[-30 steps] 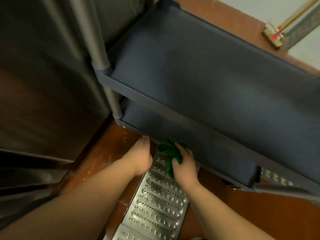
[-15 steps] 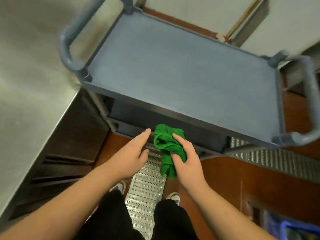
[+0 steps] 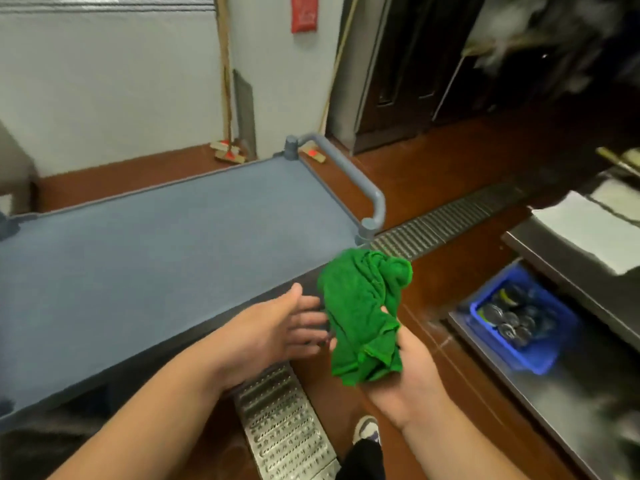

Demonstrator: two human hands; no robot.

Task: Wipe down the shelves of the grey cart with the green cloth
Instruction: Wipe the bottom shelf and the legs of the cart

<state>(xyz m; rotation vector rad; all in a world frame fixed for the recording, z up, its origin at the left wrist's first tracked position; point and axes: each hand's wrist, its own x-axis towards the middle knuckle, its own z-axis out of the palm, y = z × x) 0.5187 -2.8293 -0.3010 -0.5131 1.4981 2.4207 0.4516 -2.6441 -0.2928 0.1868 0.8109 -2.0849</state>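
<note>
- Right hand (image 3: 403,372) is bunched around the green cloth (image 3: 363,313), gripping its lower end so the crumpled bulk stands up above the palm.
- Cloth is in the air just off the near right corner of the grey cart (image 3: 166,258), not touching the top shelf.
- Left hand (image 3: 277,330) is spread, fingers loose, holding nothing; fingertips right by the cloth, though contact is hard to call.
- Beyond that cart corner, a blue bin (image 3: 526,323) sits low to the right.
- A metal floor grate (image 3: 287,427) runs out from under the cart's near edge.
</note>
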